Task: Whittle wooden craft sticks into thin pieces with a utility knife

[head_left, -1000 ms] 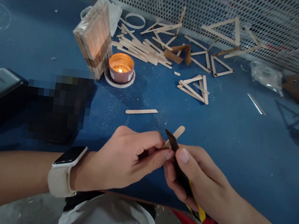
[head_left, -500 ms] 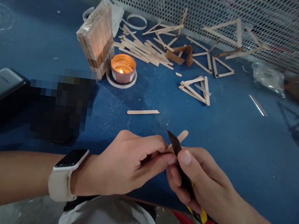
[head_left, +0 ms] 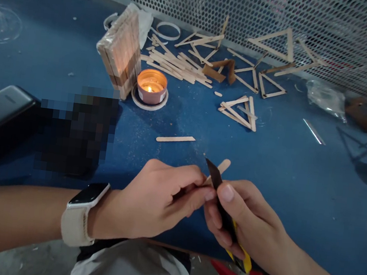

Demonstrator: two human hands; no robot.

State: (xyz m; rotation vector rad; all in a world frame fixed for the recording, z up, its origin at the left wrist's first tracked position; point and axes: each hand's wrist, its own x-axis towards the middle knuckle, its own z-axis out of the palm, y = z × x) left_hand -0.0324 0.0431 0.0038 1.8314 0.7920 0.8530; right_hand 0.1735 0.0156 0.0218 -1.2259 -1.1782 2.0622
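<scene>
My left hand (head_left: 158, 201), with a watch on its wrist, pinches a popsicle stick (head_left: 223, 165) whose rounded end points away from me. Wrapped around a yellow and black utility knife (head_left: 232, 235) is my right hand (head_left: 247, 221), thumb along the tool. The dark blade crosses the stick close to my left fingertips. Part of the stick is hidden behind the blade and fingers. Beyond my hands, a shorter popsicle stick (head_left: 175, 139) with one slanted end lies on the blue table (head_left: 285, 177).
A lit candle (head_left: 151, 86) stands beside a wrapped stack of sticks (head_left: 122, 52). Behind it lie loose popsicle sticks (head_left: 175, 63) and several stick triangles (head_left: 239, 112). A perforated metal screen (head_left: 213, 3) borders the back. At left sits a dark device (head_left: 2, 111).
The view has shifted very slightly. Both hands, the knife and the held stick keep almost the same position, with the blade still across the stick.
</scene>
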